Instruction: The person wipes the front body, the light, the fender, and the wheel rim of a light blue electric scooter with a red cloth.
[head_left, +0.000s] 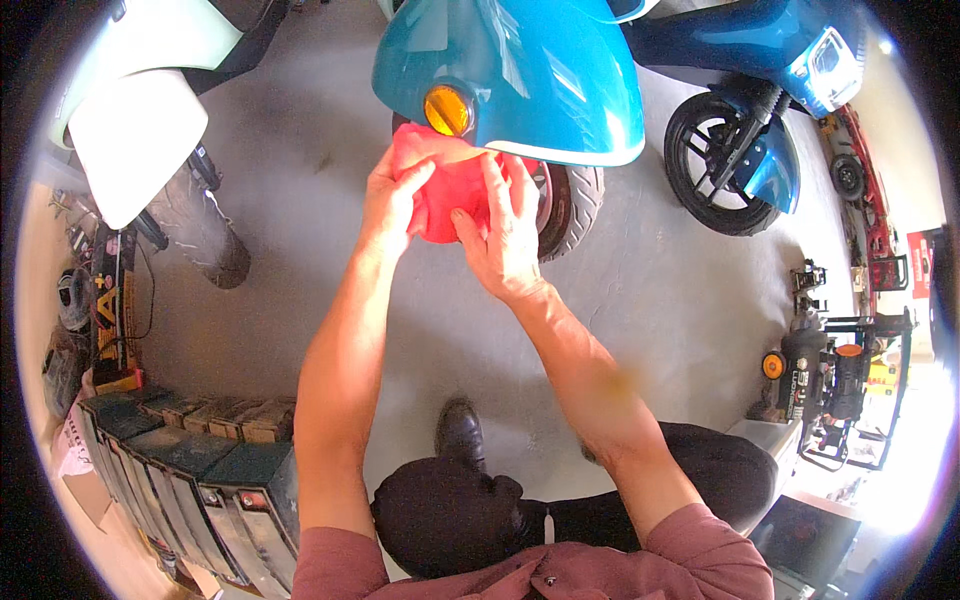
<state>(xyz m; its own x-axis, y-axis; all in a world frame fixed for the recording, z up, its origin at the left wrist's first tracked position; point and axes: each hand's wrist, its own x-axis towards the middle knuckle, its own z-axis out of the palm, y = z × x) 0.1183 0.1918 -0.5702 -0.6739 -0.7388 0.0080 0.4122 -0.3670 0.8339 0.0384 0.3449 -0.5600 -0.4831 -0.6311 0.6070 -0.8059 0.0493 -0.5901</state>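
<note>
A red cloth (450, 187) is bunched between my two hands, just under the teal body panel (517, 82) of a scooter. My left hand (391, 199) grips the cloth's left side, with the thumb laid across it. On its right side my right hand (504, 232) holds it, fingers pointing up towards the panel's pale lower edge. Right above the cloth sits a round amber lamp or reflector (448, 110) in a dark ring. Part of the scooter's wheel and tyre (577, 210) shows behind my right hand; the cloth and hands hide the rest.
A blue scooter's front wheel (720, 165) stands at right, a white scooter (139, 142) at left. Several dusty batteries (247, 480) are stacked at lower left. A black air compressor (802, 375) stands at right. My black shoe (460, 431) rests on the grey floor (285, 330).
</note>
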